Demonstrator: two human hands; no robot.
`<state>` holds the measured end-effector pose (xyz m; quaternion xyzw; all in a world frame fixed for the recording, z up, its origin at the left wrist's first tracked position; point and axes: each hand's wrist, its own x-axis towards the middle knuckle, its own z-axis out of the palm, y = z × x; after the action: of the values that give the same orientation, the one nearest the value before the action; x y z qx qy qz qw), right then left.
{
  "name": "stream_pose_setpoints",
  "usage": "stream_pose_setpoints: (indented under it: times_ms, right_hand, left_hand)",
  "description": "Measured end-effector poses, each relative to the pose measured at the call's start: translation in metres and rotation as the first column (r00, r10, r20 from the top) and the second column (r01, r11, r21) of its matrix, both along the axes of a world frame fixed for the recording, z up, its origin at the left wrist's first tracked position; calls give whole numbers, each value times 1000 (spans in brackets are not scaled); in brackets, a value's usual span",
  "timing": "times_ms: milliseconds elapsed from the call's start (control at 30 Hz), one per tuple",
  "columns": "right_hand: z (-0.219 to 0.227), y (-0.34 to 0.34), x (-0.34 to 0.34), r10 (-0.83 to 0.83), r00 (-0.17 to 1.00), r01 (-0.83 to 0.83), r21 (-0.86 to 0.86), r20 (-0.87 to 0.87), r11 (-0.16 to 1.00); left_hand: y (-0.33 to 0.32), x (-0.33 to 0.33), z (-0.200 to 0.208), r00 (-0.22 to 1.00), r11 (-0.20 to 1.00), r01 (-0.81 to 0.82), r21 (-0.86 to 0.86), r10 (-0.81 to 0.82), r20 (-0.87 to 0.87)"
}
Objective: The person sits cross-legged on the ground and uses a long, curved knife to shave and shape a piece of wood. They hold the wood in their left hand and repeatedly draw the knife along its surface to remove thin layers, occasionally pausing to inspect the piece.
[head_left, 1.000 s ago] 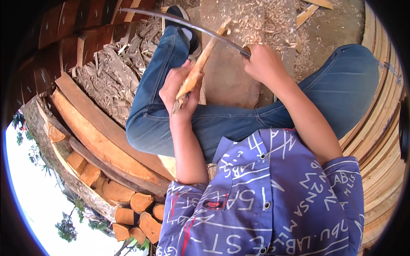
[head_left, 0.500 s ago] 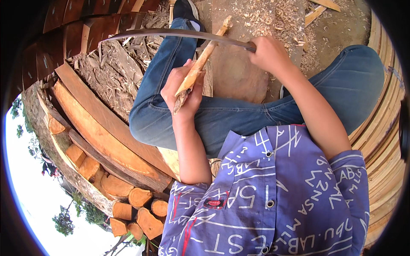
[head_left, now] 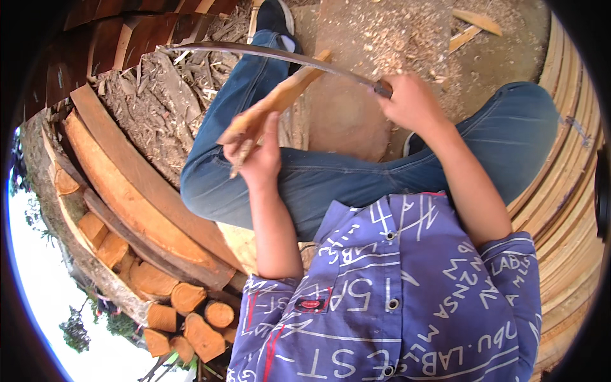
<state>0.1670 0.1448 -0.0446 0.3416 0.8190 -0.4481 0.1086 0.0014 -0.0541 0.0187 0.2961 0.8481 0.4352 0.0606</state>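
Counts, L to R: long slabs (head_left: 140,191), at least 2, mid-left, bent by the lens. Cut log ends (head_left: 188,297), approx. 10, stacked lower left; overlap, so exact no. unclear. Sliver (head_left: 239,160), 1, thin, poking out below the L hand (head_left: 259,159). That hand, left of ctr, has its fingers closed round the lower end of 1 wood pc (head_left: 277,102), which slants up & right to upper ctr. Long knife (head_left: 273,52), 1, slightly curved, spans upper ctr, crossing over the pc's top end; can't tell if touching. Dark shoes (head_left: 273,18), 2: 1 upper ctr, the other mostly hidden by the right leg. R hand (head_left: 410,105), right of upper ctr, grips the knife's dark handle. Loose offcuts (head_left: 478,21), 2, upper right. Strips (head_left: 560,184), many, too tightly packed to count, down right edge.

Surface & room, L to R: bright sky (head_left: 48,299) w/ bits of greenery (head_left: 76,330), lower left. Dark brown boards (head_left: 105,48), upper left corner. Bark litter (head_left: 159,105) on ground beside them. Flat board (head_left: 347,121), ctr, between bent legs in jeans (head_left: 331,167). Pale shavings (head_left: 404,38), upper right of ctr.
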Motion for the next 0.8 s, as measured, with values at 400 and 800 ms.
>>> stream_pose_setpoints:
  times_ms: [400,800]
  right_hand:
    - [-37,8,18,-284,956,290,-107,71,951]
    - [10,-24,-18,-156,962,96,-258,-225,961]
  left_hand:
    - [16,-13,-5,965,951,-220,217,180,189]
    - [12,1,-3,997,996,-43,77,38,67]
